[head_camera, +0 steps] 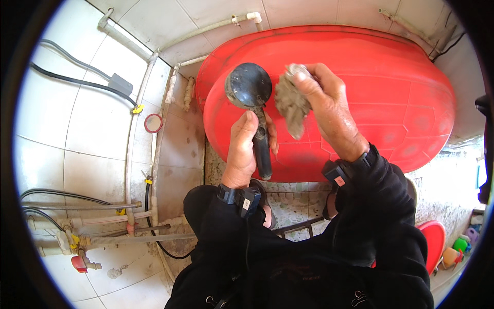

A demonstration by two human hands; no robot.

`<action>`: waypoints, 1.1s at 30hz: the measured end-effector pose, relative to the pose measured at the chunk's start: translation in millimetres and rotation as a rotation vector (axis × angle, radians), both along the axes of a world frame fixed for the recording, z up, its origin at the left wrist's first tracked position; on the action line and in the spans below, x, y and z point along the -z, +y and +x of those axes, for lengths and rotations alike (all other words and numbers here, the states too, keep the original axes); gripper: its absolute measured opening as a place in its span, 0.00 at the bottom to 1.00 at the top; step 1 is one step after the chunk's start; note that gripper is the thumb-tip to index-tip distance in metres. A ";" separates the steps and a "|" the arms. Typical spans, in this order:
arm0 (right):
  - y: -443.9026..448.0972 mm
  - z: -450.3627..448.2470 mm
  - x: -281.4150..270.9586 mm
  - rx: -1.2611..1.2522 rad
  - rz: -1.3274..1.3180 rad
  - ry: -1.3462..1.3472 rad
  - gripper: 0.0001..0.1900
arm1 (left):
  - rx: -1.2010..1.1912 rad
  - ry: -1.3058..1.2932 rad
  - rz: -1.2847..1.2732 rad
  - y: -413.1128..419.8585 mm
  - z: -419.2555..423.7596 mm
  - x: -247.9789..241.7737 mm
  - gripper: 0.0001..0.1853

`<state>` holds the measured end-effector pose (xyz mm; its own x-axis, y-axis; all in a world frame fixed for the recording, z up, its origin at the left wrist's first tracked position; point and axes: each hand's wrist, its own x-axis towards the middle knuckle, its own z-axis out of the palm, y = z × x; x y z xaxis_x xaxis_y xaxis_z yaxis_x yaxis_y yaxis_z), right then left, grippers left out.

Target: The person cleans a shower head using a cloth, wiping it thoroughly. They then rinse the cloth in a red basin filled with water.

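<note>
My left hand (244,148) grips a black shower head (252,85) by its dirty handle, with the round head pointing up and away from me. To its right, my right hand (328,104) pinches a wet, grey-brown rag (292,100) that hangs down from the fingers. A gap separates the rag from the shower head. Both are held above a large red plastic tub (359,96) with dark smudges on its surface.
Pipes (131,170) and black hoses (85,83) run along the tiled wall at left, with a red-handled tap (80,264) low down. A pipe (208,29) crosses the far wall. Plastic bottles (460,244) stand at lower right, near a red round object (434,241).
</note>
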<state>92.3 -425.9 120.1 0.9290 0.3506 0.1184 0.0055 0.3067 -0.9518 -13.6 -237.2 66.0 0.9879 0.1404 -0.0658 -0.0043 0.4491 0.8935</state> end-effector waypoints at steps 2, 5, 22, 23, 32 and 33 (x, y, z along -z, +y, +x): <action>6.4 -4.3 -1.2 0.090 -0.175 -0.330 0.16 | 0.017 0.062 0.057 -8.7 0.7 0.9 0.30; 13.6 -13.9 4.0 0.234 -0.299 -1.067 0.13 | -0.006 0.024 0.224 -17.2 -1.0 -0.5 0.26; 27.7 14.7 7.9 0.417 -0.525 -1.300 0.08 | 0.038 0.085 0.350 -28.0 -15.4 8.2 0.22; 30.6 22.4 7.4 0.489 -0.523 -1.166 0.08 | 0.057 0.111 0.364 -29.7 -14.5 7.3 0.22; 22.8 5.3 13.7 0.312 -0.540 -1.221 0.06 | 0.010 0.067 0.256 -21.4 -13.0 -0.9 0.25; 23.5 13.0 13.5 0.366 -0.589 -1.064 0.06 | 0.022 0.050 0.259 -21.8 -13.7 0.0 0.24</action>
